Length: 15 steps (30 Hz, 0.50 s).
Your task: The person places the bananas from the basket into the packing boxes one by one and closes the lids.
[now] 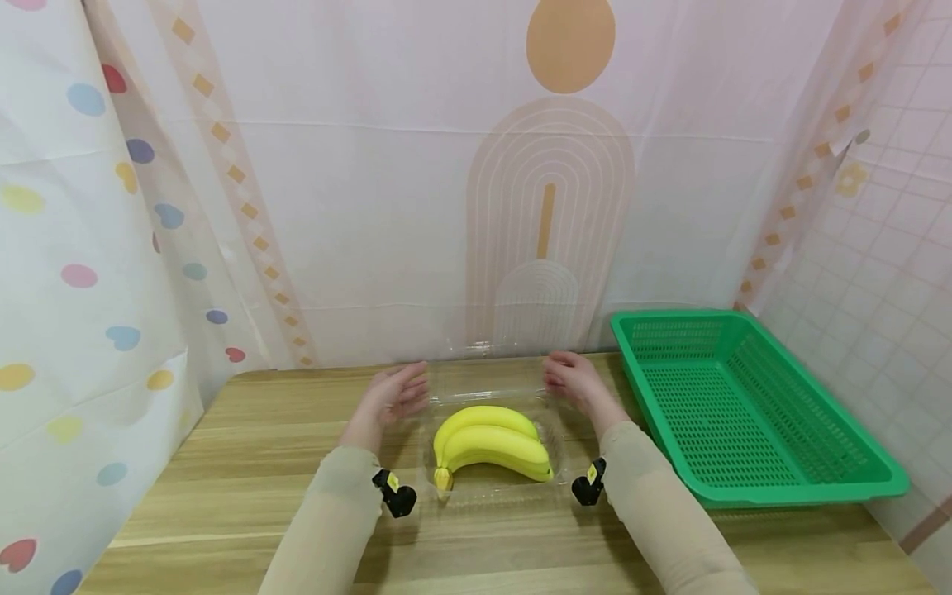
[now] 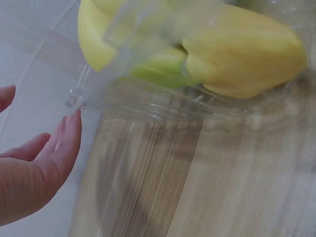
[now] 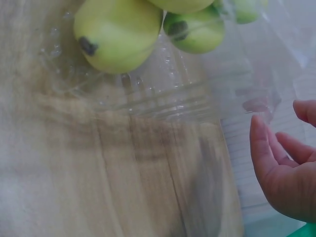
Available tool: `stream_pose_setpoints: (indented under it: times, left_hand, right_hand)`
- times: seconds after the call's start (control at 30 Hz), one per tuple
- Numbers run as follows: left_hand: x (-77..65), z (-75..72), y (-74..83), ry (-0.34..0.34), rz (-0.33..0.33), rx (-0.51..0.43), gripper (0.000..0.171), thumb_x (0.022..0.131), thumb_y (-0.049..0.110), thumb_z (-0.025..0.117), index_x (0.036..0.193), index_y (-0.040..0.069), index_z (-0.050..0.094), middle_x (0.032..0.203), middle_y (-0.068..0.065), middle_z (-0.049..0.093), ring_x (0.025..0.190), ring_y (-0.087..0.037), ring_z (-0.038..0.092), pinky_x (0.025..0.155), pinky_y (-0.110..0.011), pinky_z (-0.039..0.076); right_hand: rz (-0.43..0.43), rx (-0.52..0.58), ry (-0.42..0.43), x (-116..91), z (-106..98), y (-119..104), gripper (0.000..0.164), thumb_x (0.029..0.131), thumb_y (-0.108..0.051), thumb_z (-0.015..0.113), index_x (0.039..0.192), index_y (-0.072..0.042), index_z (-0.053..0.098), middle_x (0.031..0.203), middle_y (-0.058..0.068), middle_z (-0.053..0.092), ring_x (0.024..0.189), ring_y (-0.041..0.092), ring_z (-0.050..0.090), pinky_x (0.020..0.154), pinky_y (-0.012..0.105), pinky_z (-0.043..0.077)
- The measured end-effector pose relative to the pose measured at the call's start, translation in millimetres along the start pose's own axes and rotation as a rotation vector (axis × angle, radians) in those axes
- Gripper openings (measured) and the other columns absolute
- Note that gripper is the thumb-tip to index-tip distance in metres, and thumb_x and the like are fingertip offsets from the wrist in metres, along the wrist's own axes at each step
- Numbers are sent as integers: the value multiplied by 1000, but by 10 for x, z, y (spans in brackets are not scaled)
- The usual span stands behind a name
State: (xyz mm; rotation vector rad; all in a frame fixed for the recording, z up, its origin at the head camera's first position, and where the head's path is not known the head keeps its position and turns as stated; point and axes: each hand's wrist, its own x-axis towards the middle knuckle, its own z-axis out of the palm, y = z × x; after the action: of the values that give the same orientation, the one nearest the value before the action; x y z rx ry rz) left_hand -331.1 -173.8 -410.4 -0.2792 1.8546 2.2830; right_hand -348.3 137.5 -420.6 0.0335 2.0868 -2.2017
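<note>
My left hand (image 1: pixel 397 394) and right hand (image 1: pixel 578 382), fingers relaxed and clamped on nothing, flank the rear of the clear plastic clamshell (image 1: pixel 506 496). Inside it lies the banana bunch (image 1: pixel 491 440), whose stem (image 1: pixel 443 478) near the front-left rim could snag the lid (image 1: pixel 487 378) if lowered unevenly.

Pale patterned curtains (image 1: pixel 387 215) hang behind and beside a wood-grain tabletop (image 1: pixel 223 471).
</note>
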Motion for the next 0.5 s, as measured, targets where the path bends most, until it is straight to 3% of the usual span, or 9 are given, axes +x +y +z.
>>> stream_pose_setpoints:
  times: [0.1, 0.17, 0.33, 0.5]
  left_hand:
    - [4, -3, -4, 10, 43, 18, 58, 99, 13, 60, 146, -9, 33, 118, -16, 60, 93, -15, 64, 88, -35, 56]
    - [2, -4, -7, 15, 73, 21, 55, 99, 9, 59, 145, -10, 35, 114, -13, 61, 89, -14, 65, 85, -35, 57]
    - [-13, 15, -13, 9, 115, 35, 54, 99, 5, 57, 148, -7, 35, 138, -23, 47, 118, -32, 55, 90, -36, 55]
    - [-17, 36, -21, 15, 130, 58, 54, 99, 5, 57, 148, -5, 36, 141, -22, 42, 130, -42, 43, 90, -36, 55]
  right_hand:
    - [-31, 9, 12, -1, 9, -20, 50, 98, -1, 55, 141, 17, 37, 103, 13, 57, 76, 11, 60, 70, 23, 56]
    - [-42, 7, 24, -2, 13, -35, 50, 98, -1, 56, 142, 14, 39, 103, 12, 55, 78, 13, 60, 71, 23, 56]
    - [-63, -29, 50, -20, 15, -67, 47, 97, -1, 57, 141, 10, 44, 101, 12, 57, 83, 16, 59, 75, 26, 57]
    - [-112, -72, 77, -43, 19, -86, 43, 96, 2, 58, 137, 10, 50, 94, 8, 58, 81, 13, 59, 72, 24, 55]
